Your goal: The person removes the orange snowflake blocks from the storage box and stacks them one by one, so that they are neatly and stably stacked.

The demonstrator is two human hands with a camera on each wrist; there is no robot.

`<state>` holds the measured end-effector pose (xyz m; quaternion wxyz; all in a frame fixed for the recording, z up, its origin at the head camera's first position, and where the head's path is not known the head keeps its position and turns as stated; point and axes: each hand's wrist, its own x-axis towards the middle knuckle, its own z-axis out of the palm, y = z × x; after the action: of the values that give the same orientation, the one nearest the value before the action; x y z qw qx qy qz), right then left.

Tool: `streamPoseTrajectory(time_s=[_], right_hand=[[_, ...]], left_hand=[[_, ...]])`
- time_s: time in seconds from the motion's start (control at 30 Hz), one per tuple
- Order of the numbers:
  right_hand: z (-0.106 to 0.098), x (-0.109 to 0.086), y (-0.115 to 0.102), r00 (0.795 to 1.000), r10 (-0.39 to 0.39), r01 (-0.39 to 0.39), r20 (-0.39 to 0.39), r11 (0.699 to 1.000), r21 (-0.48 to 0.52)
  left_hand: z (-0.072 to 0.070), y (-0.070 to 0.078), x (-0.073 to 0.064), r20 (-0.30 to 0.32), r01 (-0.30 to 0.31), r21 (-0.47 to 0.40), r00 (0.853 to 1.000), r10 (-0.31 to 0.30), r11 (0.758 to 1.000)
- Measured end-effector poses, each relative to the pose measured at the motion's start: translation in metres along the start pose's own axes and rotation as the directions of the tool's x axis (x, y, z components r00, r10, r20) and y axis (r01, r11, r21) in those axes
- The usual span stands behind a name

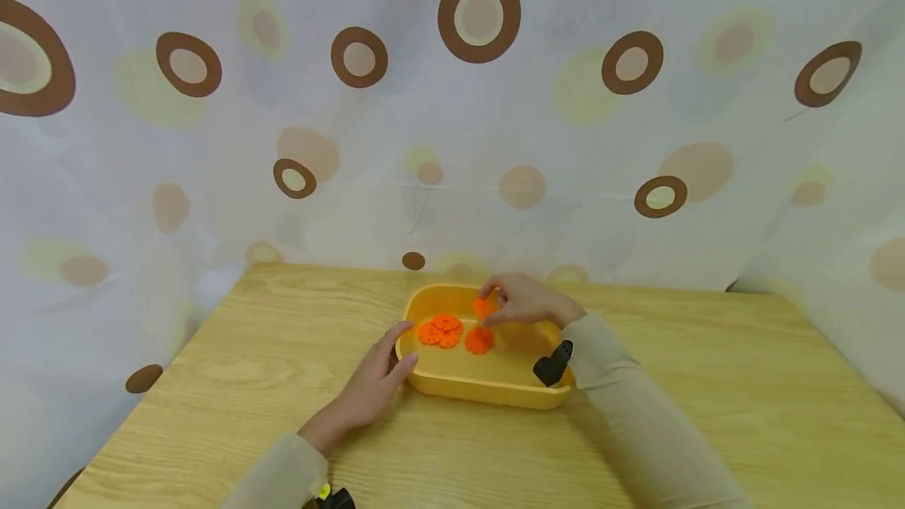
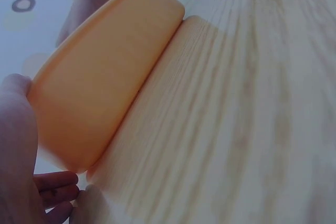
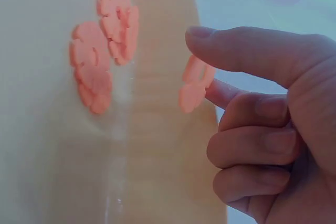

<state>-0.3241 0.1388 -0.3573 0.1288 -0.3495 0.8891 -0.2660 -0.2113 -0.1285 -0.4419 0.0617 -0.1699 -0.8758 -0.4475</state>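
A shallow yellow plastic tub (image 1: 488,391) stands on the wooden table. Orange flower-shaped discs with notched edges lie in it: an overlapping group (image 1: 441,331) at the left and a separate disc (image 1: 479,341) near the middle. My right hand (image 1: 526,301) reaches over the tub's far side. Between thumb and index finger it pinches another orange flower-shaped disc (image 3: 194,81), tilted on edge; the other fingers are curled in. At the tub's left end, my left hand (image 1: 371,383) holds the outside wall, with a fingertip at the rim. The left wrist view shows only the tub's outer side (image 2: 105,77).
The wooden table (image 1: 304,328) extends to both sides of the tub. Behind it hangs a pale cloth (image 1: 424,116) printed with brown rings and spots. A black wrist device (image 1: 553,365) on the right arm overlaps the tub's near right corner in the head view.
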Motion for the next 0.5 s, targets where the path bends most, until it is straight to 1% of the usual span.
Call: streamPoseTrajectory(time_s=[0.1,0.23,0.43,0.5], right_hand=[[-0.006,-0.002,-0.003,1.0,-0.014,0.014,-0.004,0.999,-0.031],[-0.012,-0.006,-0.006,1.0,-0.024,0.024,0.003,0.999,-0.039],[-0.02,-0.015,-0.007,0.999,-0.036,0.036,0.007,0.999,-0.013],[-0.022,-0.02,-0.005,0.999,-0.036,0.037,0.01,0.999,-0.011]], left_hand=[[0.0,-0.001,0.002,0.001,-0.002,0.01,1.0,0.002,1.0],[-0.001,-0.002,0.002,0.012,0.011,0.013,1.0,-0.011,1.0],[0.0,0.0,0.001,0.002,0.015,-0.006,1.0,-0.015,1.0],[0.001,0.0,0.001,0.012,0.018,-0.013,1.0,-0.018,1.0]])
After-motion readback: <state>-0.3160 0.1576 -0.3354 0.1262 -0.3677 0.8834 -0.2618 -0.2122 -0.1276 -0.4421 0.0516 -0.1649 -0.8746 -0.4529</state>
